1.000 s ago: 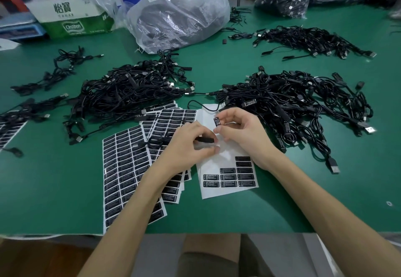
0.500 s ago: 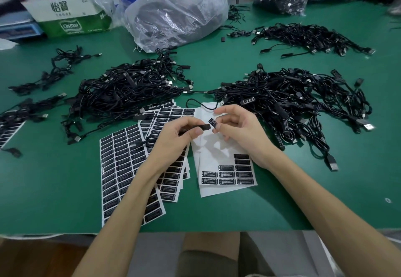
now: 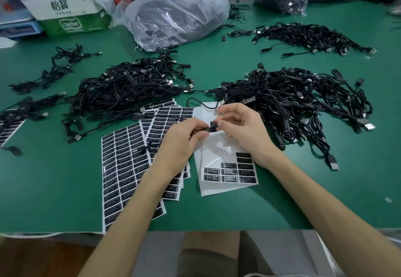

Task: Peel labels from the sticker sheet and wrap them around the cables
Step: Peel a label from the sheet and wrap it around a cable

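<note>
Label (image 3: 213, 124) pinched in right hand (image 3: 243, 130), seemingly touching cable (image 3: 209, 129) in left hand (image 3: 180, 144).

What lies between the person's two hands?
Head view: a slim black cable module held by the left hand, and a small black label pinched by the right hand.

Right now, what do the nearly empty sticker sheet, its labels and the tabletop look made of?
Sticker sheet: glossy white backing, likely coated release paper; glare streaks show. Labels: black with white print, slight sheen, paper or vinyl, can't tell. Tabletop: matte green mat, maybe rubber; no reflections.
</note>
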`<action>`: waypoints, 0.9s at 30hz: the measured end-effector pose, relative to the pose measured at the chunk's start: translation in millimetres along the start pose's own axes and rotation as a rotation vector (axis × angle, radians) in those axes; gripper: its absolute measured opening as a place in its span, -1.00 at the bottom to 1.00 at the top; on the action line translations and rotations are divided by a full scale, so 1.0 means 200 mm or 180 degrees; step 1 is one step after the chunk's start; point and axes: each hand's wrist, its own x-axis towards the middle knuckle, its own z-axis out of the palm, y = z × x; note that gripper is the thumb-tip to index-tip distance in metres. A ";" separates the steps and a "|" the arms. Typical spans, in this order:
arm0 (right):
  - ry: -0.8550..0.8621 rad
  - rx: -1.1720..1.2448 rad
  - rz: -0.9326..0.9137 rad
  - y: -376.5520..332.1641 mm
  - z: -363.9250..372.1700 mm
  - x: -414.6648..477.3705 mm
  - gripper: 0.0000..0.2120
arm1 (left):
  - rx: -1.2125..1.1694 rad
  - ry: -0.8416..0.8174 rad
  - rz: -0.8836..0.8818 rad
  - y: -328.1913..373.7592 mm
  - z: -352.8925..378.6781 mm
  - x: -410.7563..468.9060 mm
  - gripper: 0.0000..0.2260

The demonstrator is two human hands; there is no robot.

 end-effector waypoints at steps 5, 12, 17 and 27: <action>-0.0081 -0.0309 -0.0070 0.01 0.01 -0.01 -0.75 | 0.0235 0.0017 0.0236 0.01 0.00 -0.01 -0.82; -0.0065 -0.0461 -0.0075 0.01 0.01 -0.01 -0.72 | -0.0010 -0.0131 0.0214 0.01 0.01 -0.01 -0.77; -0.0083 -0.0517 -0.0161 0.01 0.01 -0.01 -0.73 | 0.0199 -0.0100 0.0139 0.00 0.01 0.00 -0.81; -0.0084 -0.0645 -0.0281 0.02 0.02 -0.01 -0.76 | 0.0264 -0.0012 0.0069 0.01 0.00 -0.01 -0.82</action>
